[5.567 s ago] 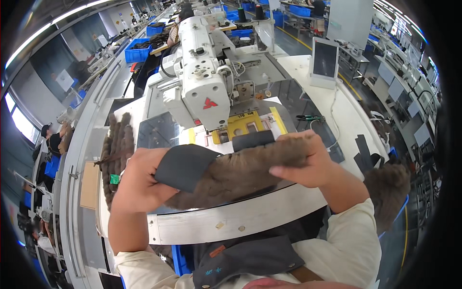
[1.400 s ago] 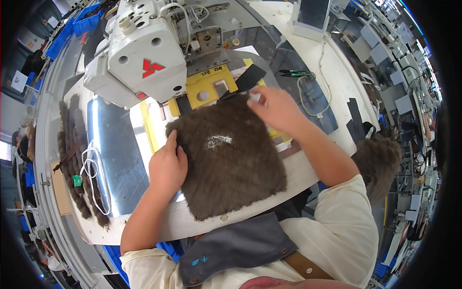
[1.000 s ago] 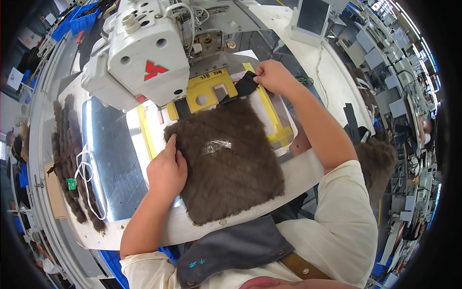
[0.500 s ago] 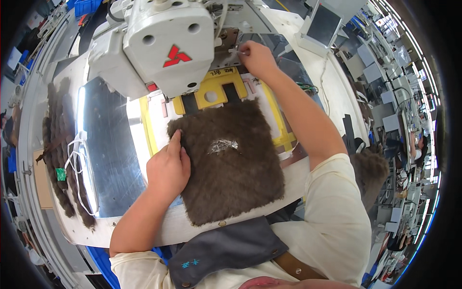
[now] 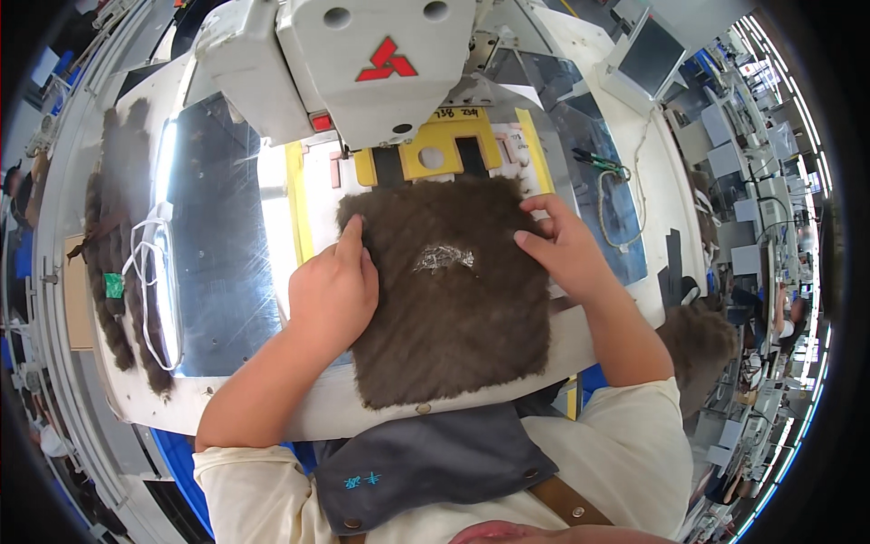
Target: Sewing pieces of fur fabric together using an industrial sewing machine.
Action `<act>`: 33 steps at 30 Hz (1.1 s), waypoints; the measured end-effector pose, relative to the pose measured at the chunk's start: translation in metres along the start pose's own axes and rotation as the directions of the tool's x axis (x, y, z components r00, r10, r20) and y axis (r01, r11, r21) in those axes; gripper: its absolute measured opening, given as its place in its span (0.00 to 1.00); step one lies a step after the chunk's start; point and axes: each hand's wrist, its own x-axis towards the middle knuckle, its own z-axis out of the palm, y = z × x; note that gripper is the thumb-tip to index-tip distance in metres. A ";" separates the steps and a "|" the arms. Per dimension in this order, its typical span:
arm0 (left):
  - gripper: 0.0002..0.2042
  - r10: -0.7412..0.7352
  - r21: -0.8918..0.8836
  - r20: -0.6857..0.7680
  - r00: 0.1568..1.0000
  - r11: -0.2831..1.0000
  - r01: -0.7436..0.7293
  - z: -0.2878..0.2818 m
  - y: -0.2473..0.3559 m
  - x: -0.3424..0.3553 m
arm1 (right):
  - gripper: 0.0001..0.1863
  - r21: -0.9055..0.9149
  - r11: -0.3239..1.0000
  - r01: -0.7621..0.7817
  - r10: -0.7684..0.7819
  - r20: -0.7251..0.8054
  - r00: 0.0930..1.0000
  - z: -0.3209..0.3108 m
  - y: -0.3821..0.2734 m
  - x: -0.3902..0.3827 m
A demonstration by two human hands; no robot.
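A dark brown rectangle of fur [image 5: 453, 326] lies in front of me, a shiny crinkled clear patch [image 5: 444, 258] in its middle. My left hand [image 5: 331, 295] rests at its upper left edge, index finger stretched onto the pile and the other fingers partly hidden. At the upper right edge, my right hand [image 5: 571, 249] touches the fur with thumb and index finger apart. Beyond it, a yellow-edged template [image 5: 421, 145] with dark strips and a round hole lies under the white sewing machine head [image 5: 372, 100].
Long brown fur strips [image 5: 113, 245] and a white cord [image 5: 140, 263] lie on the left. Green-handled scissors or snips [image 5: 603, 165] and a pale cord loop [image 5: 603, 218] are on the right, below a screen [image 5: 651, 54]. More fur [image 5: 698, 349] lies at the right.
My right hand has come back from beside the machine head to the fur's upper right edge. My left hand stays at the left edge. The view has shifted.
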 end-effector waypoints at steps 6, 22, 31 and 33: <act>0.20 -0.045 0.074 0.056 0.997 0.996 0.041 0.005 0.000 0.008 | 0.21 -0.589 0.759 0.278 -0.335 0.014 0.942 0.006 -0.004 0.012; 0.22 -0.047 0.158 0.174 0.984 0.987 0.019 0.007 -0.015 0.059 | 0.19 -0.629 0.705 0.329 -0.331 0.118 0.936 0.001 -0.028 0.075; 0.24 -0.180 0.136 0.244 0.953 0.979 0.150 -0.006 -0.007 0.073 | 0.24 -0.626 0.736 0.258 -0.263 0.087 0.961 -0.003 -0.045 0.072; 0.24 -0.185 0.135 0.280 0.942 0.979 0.152 -0.005 -0.007 0.072 | 0.28 -0.606 0.765 0.220 -0.226 0.067 0.972 -0.002 -0.041 0.073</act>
